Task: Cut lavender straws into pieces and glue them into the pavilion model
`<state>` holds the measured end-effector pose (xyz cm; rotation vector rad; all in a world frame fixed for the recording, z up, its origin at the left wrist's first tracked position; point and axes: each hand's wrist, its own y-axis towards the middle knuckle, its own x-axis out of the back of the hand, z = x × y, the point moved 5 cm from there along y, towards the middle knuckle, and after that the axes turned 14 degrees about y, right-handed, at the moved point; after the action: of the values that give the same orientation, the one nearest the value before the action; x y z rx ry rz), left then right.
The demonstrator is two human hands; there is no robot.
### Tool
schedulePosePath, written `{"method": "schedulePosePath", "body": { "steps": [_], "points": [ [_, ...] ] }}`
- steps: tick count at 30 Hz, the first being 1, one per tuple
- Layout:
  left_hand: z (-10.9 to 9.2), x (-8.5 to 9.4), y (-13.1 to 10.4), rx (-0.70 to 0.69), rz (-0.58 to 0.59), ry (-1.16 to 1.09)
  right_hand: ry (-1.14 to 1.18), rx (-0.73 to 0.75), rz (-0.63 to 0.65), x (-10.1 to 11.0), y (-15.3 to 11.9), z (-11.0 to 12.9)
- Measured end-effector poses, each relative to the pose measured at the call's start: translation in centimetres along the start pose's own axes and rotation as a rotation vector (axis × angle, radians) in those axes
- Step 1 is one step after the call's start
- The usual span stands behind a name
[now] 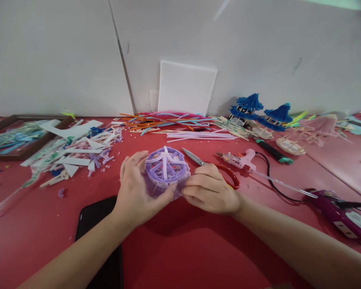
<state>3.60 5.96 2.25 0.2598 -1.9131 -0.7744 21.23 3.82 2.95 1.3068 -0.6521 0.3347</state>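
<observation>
A round purple craft piece (166,165), with a ring and crossing spokes on top and a fringed purple part below, is held above the red table. My left hand (138,186) wraps round its left side, thumb along the near edge. On its right side, the bent fingers of my right hand (210,188) pinch the fringed edge; the fingertips are partly hidden. Scissors (230,175) with red handles lie open just behind my right hand. A pink glue gun (240,159) rests to the right of them.
A black phone (100,241) lies under my left forearm. Scraps (78,156) are piled at left beside a brown tray (33,153). Coloured stems (171,121) lie at the back. Blue-roofed models (248,105), a cutter (273,151) and a purple tool (343,216) with cords are at right.
</observation>
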Motion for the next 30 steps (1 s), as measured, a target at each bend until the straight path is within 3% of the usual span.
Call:
{"method": "schedulePosePath", "body": {
  "steps": [6, 18, 30],
  "points": [
    [-0.31, 0.47, 0.15, -0.034, -0.061, 0.069, 0.01, 0.049, 0.007, -0.1, -0.02, 0.29],
    [0.61, -0.51, -0.45, -0.014, -0.014, -0.01, -0.027, -0.008, -0.038, 0.1, 0.01, -0.05],
    [0.05, -0.13, -0.39, -0.05, -0.027, 0.094, -0.004, 0.044, -0.013, -0.53, 0.17, 0.31]
  ]
}}
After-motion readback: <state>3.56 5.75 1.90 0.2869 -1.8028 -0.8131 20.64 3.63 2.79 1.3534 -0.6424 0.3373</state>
